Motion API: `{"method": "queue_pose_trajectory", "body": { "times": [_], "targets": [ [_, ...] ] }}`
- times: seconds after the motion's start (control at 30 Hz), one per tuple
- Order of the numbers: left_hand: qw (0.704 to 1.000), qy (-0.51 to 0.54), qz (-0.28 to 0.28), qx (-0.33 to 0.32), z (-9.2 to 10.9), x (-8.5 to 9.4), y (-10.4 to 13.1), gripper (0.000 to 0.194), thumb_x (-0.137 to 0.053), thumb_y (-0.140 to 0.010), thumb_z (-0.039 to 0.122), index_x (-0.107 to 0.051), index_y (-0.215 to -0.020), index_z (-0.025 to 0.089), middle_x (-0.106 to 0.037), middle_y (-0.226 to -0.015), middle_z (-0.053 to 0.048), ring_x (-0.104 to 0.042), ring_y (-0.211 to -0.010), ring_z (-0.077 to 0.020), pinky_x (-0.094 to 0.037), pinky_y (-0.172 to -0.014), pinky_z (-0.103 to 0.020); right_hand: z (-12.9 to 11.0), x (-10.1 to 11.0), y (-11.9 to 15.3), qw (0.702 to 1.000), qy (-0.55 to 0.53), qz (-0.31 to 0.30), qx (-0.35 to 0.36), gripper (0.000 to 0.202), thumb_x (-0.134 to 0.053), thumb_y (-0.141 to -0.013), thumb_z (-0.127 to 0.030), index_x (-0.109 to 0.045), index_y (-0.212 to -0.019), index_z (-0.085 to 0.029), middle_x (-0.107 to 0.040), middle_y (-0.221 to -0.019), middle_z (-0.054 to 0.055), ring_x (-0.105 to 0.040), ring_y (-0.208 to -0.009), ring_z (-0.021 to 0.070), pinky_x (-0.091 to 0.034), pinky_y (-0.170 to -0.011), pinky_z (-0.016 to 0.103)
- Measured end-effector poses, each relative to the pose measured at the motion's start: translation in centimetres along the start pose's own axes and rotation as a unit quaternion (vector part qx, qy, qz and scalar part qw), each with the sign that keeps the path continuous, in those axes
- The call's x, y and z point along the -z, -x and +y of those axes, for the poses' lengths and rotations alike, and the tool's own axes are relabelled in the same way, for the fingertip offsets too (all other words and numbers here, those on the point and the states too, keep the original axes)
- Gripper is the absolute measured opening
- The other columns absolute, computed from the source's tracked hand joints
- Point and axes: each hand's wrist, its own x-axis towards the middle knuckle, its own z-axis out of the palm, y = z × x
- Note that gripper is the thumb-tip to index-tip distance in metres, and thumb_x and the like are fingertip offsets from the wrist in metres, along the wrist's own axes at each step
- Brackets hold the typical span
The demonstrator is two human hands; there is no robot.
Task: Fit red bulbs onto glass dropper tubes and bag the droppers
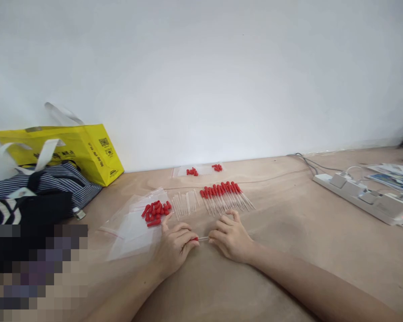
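- The clear tube (204, 239) is held just above or on the wooden tabletop (289, 223), its slim middle showing between both hands; glass or plastic, I cannot tell.
- At its 9 o'clock end, the left hand (177, 243) has thumb and fingers closed on a red bulb (196, 239), mostly hidden by the fingertips.
- At 3 o'clock, the right hand (231, 238) closes a pinch on the tube's other end. The opposed grips seem meant to keep bulb and tube in line.
- Near, at 11 o'clock, loose clear tubes (188, 202) lie roughly side by side, smooth and thin.
- At 1 o'clock, red-capped droppers (218, 190) form a slanted row, bulbs all at the far end, probably for tidiness.
- At 10 o'clock, glossy, rubbery-looking bulbs (156, 209) are heaped on flat, filmy plastic bags (127, 226), likely to stay within left-hand reach.
- At 12 o'clock, near the wall, another clear bag (179, 171) shows two small red clusters; whether inside or on top, I cannot tell.
- Farther out: a boxy yellow carrier bag (100, 156) at 10, a white power strip (352, 197) between 2 and 3.
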Motion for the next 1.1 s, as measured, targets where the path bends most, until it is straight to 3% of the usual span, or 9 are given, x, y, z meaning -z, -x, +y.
{"method": "queue_pose_trajectory", "body": {
  "times": [0.07,0.13,0.27,0.37,0.47,0.7,1.1],
  "targets": [
    [1.0,-0.001,-0.006,0.0,-0.2,0.0,-0.1,0.016,-0.048,-0.082,0.026,-0.062,-0.075,0.026,-0.068,-0.069,0.005,-0.06,-0.079,-0.0158,-0.009,-0.1,-0.049,-0.2,0.0,0.0,1.0,0.022,0.0,0.0,0.018,-0.044,-0.084,-0.025,-0.059,-0.074,-0.019,-0.056,-0.066,0.001,-0.042,-0.07,0.0137,-0.021,-0.075,0.035],
    [1.0,-0.013,0.009,0.027,-0.5,-0.1,-0.2,0.014,-0.049,-0.08,0.029,-0.061,-0.087,0.028,-0.068,-0.084,0.002,-0.057,-0.088,-0.0184,-0.011,-0.099,-0.049,-0.4,-0.3,-0.3,0.999,0.034,0.002,-0.016,0.018,-0.045,-0.083,-0.024,-0.059,-0.073,-0.018,-0.055,-0.064,0.001,-0.041,-0.068,0.0138,-0.02,-0.07,0.033],
    [0.979,-0.068,0.111,0.154,-2.0,-0.3,-0.3,0.046,-0.051,-0.075,0.039,-0.045,-0.118,0.025,-0.053,-0.118,-0.009,-0.043,-0.11,-0.0271,-0.019,-0.095,-0.049,-0.3,-1.3,-2.4,0.985,0.055,0.015,-0.162,0.015,-0.046,-0.081,-0.023,-0.06,-0.076,-0.018,-0.058,-0.068,0.003,-0.044,-0.07,0.0152,-0.018,-0.066,0.032],
    [0.961,-0.097,0.147,0.213,-3.2,-0.3,-0.3,0.044,-0.051,-0.073,0.037,-0.045,-0.115,0.024,-0.055,-0.114,-0.01,-0.044,-0.108,-0.0271,-0.023,-0.092,-0.046,0.3,-2.7,-5.0,0.951,0.083,-0.003,-0.297,0.019,-0.045,-0.08,-0.021,-0.057,-0.094,-0.017,-0.062,-0.073,0.005,-0.048,-0.074,0.0178,-0.018,-0.065,0.031],
    [0.955,-0.121,0.143,0.231,-4.0,-0.2,0.0,0.033,-0.051,-0.074,0.032,-0.051,-0.106,0.025,-0.057,-0.109,-0.008,-0.046,-0.106,-0.0266,-0.023,-0.092,-0.045,0.8,-4.1,-7.5,0.927,0.097,-0.05,-0.358,0.019,-0.043,-0.079,-0.02,-0.055,-0.093,-0.016,-0.063,-0.075,0.007,-0.051,-0.076,0.0201,-0.019,-0.069,0.034],
    [0.93,-0.169,0.143,0.294,-5.1,0.2,0.2,0.026,-0.052,-0.074,0.03,-0.055,-0.099,0.026,-0.057,-0.108,-0.008,-0.045,-0.105,-0.027,-0.021,-0.09,-0.048,1.3,-5.9,-8.9,0.914,0.107,-0.123,-0.371,0.024,-0.042,-0.078,-0.017,-0.056,-0.098,-0.017,-0.064,-0.088,0.012,-0.051,-0.086,0.0236,-0.019,-0.074,0.038],
    [0.889,-0.16,0.148,0.404,-7.3,1.6,0.5,0.028,-0.043,-0.08,0.036,-0.058,-0.098,0.021,-0.059,-0.103,-0.009,-0.047,-0.101,-0.0294,-0.029,-0.086,-0.049,1.3,-5.7,-9.3,0.911,0.094,-0.121,-0.383,0.03,-0.037,-0.083,-0.027,-0.063,-0.089,-0.016,-0.061,-0.097,0.014,-0.049,-0.092,0.0244,-0.022,-0.079,0.04]
  ]
}}
